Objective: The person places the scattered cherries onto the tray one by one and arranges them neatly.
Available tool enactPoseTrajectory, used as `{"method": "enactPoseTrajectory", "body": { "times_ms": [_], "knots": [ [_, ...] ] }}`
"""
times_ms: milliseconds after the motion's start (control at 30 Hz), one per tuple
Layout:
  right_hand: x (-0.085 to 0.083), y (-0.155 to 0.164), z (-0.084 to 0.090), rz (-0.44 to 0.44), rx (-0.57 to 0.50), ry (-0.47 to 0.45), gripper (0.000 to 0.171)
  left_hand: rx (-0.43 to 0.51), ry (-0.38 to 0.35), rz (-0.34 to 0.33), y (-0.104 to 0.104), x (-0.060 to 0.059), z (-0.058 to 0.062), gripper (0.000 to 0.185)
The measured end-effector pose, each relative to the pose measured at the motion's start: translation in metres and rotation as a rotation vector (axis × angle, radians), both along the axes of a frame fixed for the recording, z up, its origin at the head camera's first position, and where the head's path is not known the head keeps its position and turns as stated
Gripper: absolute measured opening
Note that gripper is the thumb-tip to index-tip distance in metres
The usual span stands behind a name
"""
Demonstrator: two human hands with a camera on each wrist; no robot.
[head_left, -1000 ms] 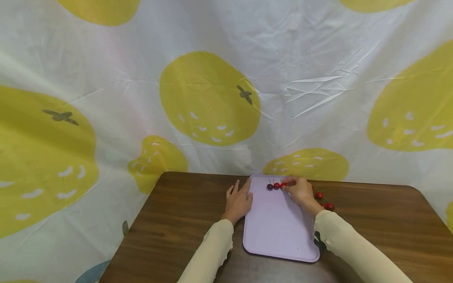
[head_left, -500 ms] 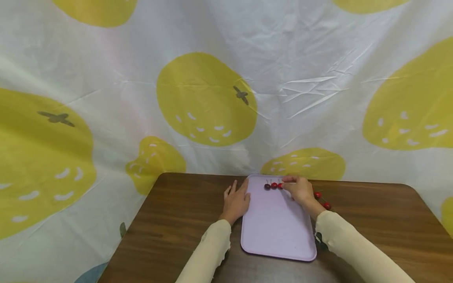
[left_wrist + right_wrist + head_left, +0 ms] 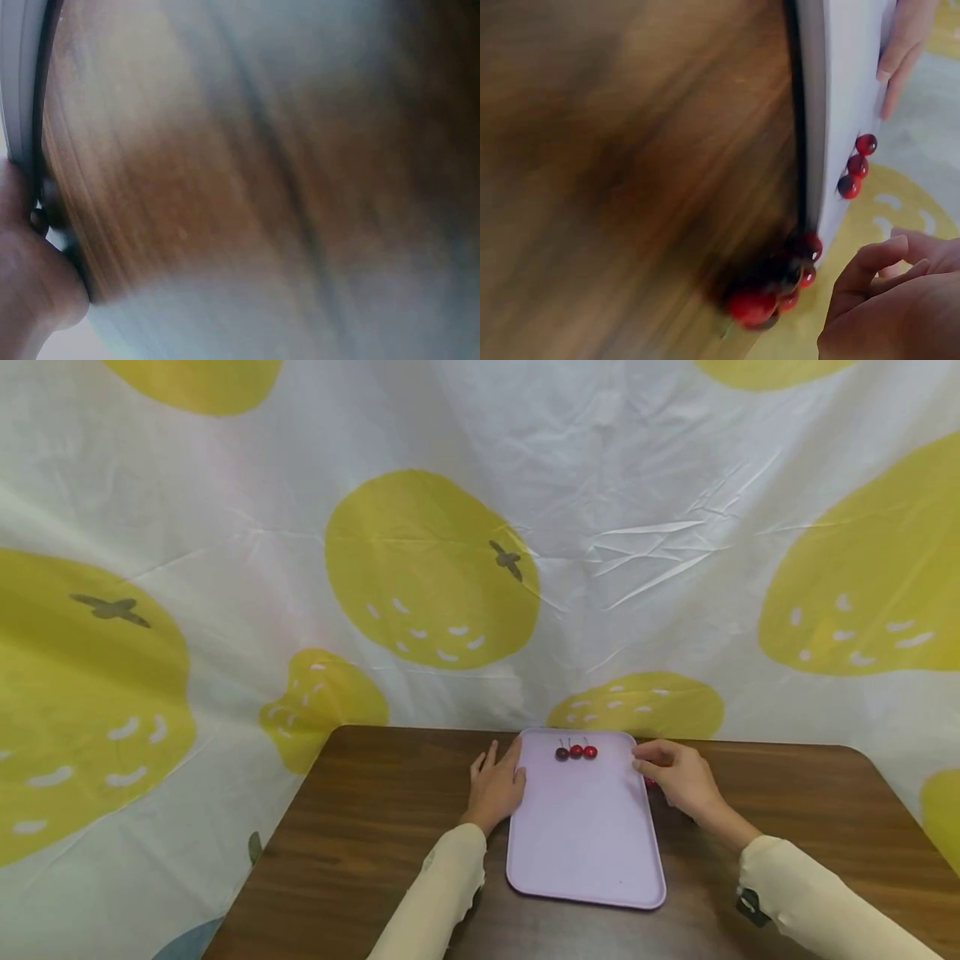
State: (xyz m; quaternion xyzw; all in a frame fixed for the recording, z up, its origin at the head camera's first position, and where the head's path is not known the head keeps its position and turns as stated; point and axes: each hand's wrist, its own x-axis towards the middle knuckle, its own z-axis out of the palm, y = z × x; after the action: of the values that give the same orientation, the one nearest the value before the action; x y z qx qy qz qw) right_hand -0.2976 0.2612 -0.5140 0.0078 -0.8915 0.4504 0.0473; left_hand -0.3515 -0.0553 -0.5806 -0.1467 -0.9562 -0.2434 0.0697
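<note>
A lilac tray [image 3: 585, 835] lies on the wooden table. Three cherries [image 3: 576, 751] with stems upright sit in a row near its far edge. My left hand [image 3: 496, 787] rests along the tray's left rim with its fingers stretched out. Beside the far right rim is my right hand [image 3: 684, 779], its fingers loosely bent and nothing held between them. In the right wrist view, a cluster of loose cherries [image 3: 754, 306] lies on the table against the tray's outer side, close to that hand. The head view has most of this cluster hidden behind the right hand.
The brown table [image 3: 405, 827] reaches back to a white cloth [image 3: 615, 485] printed with yellow fruit. A dark strapped device [image 3: 752, 907] shows at the right sleeve. Bare wood fills most of the left wrist view.
My right hand has let go of the third cherry in the row and moved right, off the tray, to the loose cherries. The left hand stays on the rim.
</note>
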Motion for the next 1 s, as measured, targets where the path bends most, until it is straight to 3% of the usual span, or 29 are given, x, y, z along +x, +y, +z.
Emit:
{"method": "enactPoseTrajectory", "body": {
  "times_ms": [167,300,467,600,767,1000],
  "knots": [
    [0.018,0.026,-0.001,0.007,-0.083,-0.028,0.029,-0.002,0.010,0.006,0.003,0.000,-0.001,0.059],
    [0.023,0.038,-0.006,-0.050,-0.134,-0.044,0.032,0.009,0.012,0.011,0.002,0.001,-0.002,0.059],
    [0.018,0.046,-0.013,-0.120,-0.186,-0.067,0.038,0.029,0.019,-0.001,0.001,0.002,0.001,0.058],
    [0.013,0.051,-0.019,-0.145,-0.198,-0.094,0.042,0.011,0.006,0.007,0.001,0.001,-0.004,0.059],
    [0.009,0.050,-0.019,-0.139,-0.200,-0.141,0.047,-0.019,0.000,0.014,0.000,-0.003,-0.008,0.059],
    [0.002,0.052,-0.023,-0.109,-0.230,-0.181,0.052,0.014,0.000,0.013,0.001,-0.001,-0.005,0.059]
  ]
}}
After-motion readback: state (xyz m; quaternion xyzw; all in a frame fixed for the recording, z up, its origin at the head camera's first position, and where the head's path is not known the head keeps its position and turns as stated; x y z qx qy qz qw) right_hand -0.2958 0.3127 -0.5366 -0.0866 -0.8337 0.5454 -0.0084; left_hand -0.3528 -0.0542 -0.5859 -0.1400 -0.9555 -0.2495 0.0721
